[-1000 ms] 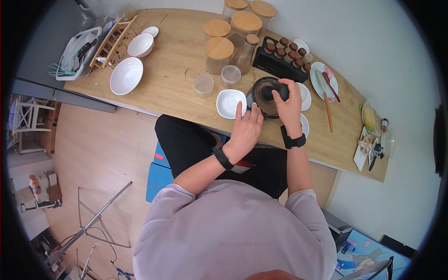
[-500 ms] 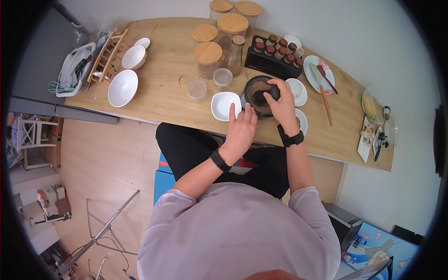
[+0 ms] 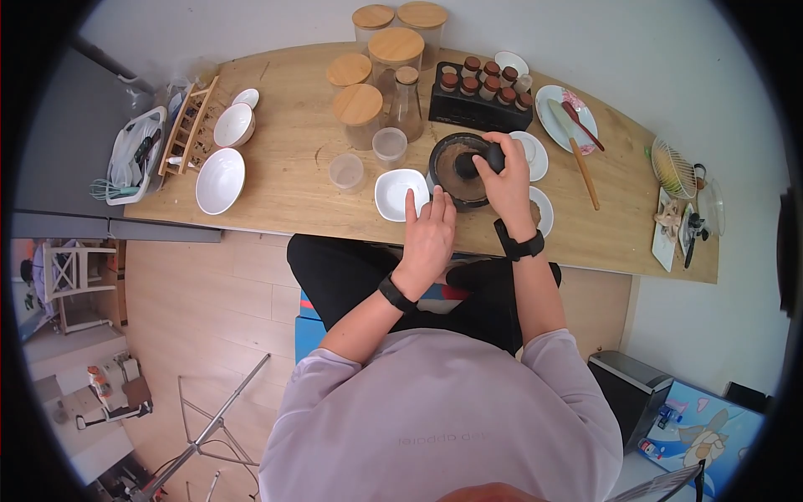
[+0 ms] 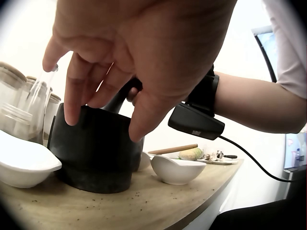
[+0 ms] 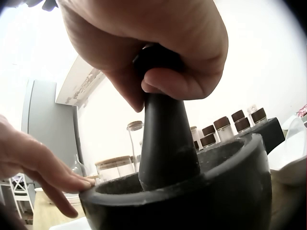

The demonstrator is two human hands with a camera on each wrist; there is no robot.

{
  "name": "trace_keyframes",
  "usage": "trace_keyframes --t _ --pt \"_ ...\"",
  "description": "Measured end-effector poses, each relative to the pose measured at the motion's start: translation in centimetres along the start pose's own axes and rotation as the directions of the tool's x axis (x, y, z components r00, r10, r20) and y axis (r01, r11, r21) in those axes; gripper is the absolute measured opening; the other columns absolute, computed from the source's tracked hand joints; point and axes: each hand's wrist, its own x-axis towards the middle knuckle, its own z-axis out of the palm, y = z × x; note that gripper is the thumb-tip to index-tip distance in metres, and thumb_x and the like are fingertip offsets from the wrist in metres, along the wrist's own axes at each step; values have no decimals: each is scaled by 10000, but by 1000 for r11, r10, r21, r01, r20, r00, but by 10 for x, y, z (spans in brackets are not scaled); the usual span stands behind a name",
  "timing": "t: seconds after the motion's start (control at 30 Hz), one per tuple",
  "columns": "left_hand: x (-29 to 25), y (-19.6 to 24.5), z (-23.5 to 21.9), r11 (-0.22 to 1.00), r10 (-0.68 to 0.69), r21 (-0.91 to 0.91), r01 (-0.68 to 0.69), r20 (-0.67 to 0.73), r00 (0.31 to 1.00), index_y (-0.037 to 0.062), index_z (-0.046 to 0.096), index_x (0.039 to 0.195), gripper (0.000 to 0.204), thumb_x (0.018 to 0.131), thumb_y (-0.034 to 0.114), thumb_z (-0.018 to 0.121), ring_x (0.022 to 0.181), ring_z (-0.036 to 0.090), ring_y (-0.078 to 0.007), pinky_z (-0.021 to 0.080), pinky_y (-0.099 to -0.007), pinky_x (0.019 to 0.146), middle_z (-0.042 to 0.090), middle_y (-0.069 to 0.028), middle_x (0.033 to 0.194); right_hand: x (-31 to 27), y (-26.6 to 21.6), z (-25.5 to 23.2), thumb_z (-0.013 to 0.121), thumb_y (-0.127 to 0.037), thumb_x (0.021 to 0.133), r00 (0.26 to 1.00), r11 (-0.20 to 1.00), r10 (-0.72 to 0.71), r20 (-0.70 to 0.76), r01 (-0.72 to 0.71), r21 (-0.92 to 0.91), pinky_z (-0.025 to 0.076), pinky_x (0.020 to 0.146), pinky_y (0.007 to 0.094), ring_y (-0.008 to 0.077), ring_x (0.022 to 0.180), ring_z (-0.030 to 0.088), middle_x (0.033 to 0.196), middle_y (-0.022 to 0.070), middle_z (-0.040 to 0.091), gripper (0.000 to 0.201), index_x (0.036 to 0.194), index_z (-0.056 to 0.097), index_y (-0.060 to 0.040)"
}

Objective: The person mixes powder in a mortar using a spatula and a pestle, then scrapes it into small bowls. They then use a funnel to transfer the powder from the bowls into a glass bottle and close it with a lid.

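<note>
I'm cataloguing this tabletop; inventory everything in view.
Mortar: one, black, near edge.
Pestle: one, black, in mortar.
Square bowl: one, white, left of mortar.
Small dishes: two, white, right of mortar.
Cups: two, translucent, near square bowl.
Lidded jars: five, clear, back.
Stoppered bottle: one, clear, beside jars.
Spice rack: one, black, behind mortar.
Spice jars: at least eight, brown caps, in rack.
Floral plate: one, white, right of rack.
Utensils: two, dark red and wood-handled, across plate.
Wire basket: one, white, right end.
Tray: one, white, right end.
Round bowls: three, white, left side.
Wooden rack: one, tan, far left.
Plastic basket: one, white, far left.
Left hand: one, touching mortar's rim.
Right hand: one, gripping pestle.
</note>
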Motion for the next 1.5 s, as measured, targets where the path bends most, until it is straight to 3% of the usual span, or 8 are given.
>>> trace_keyframes --t 0.47,0.7,1.0,1.13,1.17,1.27,1.4,1.5 --pt "1 1 -2 999 4 -39 -3 22 1000 -68 534 1312 595 809 188 724 1112 614 -268 209 -563 1178 551 -235 1351 -13 1 2 736 -32 791 994 998 61 96 -57 -38 469 813 362 310 934 585 990 122 564 370 1137 615 -83" --pt "1 -1 -2 999 11 -48 -10 9 1000 -60 534 1320 607 806 194 733 1125 610 -275 207 -563 1178 561 -221 1352 -10 3 5 743 -55 805 994 993 94 -60 -89 80 464 823 350 288 914 573 982 114 564 358 1137 610 -73" --pt "0 0 -1 999 16 -35 -16 8 1000 -63 533 1320 613 807 203 737 1052 636 -272 209 -548 1184 561 -216 1354 -8 29 16 747 -127 818 987 980 123 -104 -104 169 476 841 381 316 940 593 1009 137 584 341 1126 608 -85" --pt "0 1 -2 999 12 -30 -12 1 1000 -65 532 1322 617 809 209 739 1041 636 -273 209 -547 1184 561 -216 1355 -11 20 4 754 -121 813 960 942 248 -129 -208 262 467 847 371 295 932 582 979 125 584 337 1112 607 -75" --pt "1 2 -2 1000 18 -24 -18 -1 1000 -65 531 1323 619 809 210 739 1040 636 -273 210 -548 1184 561 -216 1356 -12 20 3 737 -82 835 952 917 301 -57 -272 293 442 906 315 201 993 560 1048 82 583 322 1123 596 -56" --pt "3 2 -1 1000 14 -24 -14 16 1000 -67 532 1326 619 812 210 738 1034 637 -274 209 -547 1184 560 -217 1359 -19 25 13 731 -70 840 951 929 307 -43 -289 231 448 888 306 190 975 561 1041 76 580 314 1124 596 -54" --pt "2 0 -2 999 26 -29 -26 8 1000 -73 535 1319 609 815 207 728 1031 633 -270 207 -553 1183 564 -224 1349 -21 38 18 747 -92 828 904 828 423 -60 -359 432 443 880 299 180 966 555 1024 73 575 330 1117 594 -52" --pt "-1 -1 -1 999 32 -13 -31 11 999 -72 538 1314 594 820 206 712 1027 625 -253 201 -565 1181 565 -222 1340 -20 32 17 755 -106 821 900 850 413 -136 -328 413 441 885 313 196 975 557 1027 87 583 340 1115 592 -53"
